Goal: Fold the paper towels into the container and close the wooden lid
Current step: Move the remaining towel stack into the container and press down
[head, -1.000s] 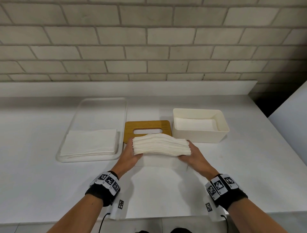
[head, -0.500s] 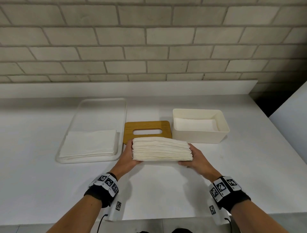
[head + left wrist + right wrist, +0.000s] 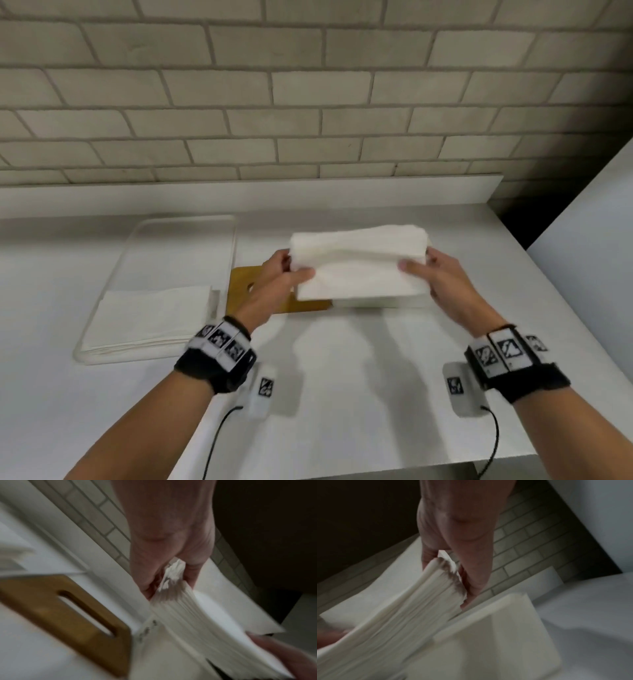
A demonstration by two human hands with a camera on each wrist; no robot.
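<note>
A thick stack of folded white paper towels (image 3: 359, 263) hangs in the air, tilted, over the white container (image 3: 376, 302), which it almost fully hides. My left hand (image 3: 287, 274) grips the stack's left end and my right hand (image 3: 424, 270) grips its right end, thumbs on top. The left wrist view shows the stack's edge (image 3: 197, 615) pinched in my fingers beside the wooden lid (image 3: 72, 612). In the right wrist view the stack (image 3: 399, 608) sits just above the container's rim (image 3: 488, 609). The slotted wooden lid (image 3: 246, 291) lies flat on the counter under my left hand.
A clear tray (image 3: 178, 246) at the left holds a second pile of paper towels (image 3: 150, 318). The white counter (image 3: 342, 394) ends at a brick wall (image 3: 308, 85) behind and drops off at the right.
Both hands have lifted the stack off the counter and carried it away from me and to the right, from in front of the lid to over the container. The view has shifted closer.
</note>
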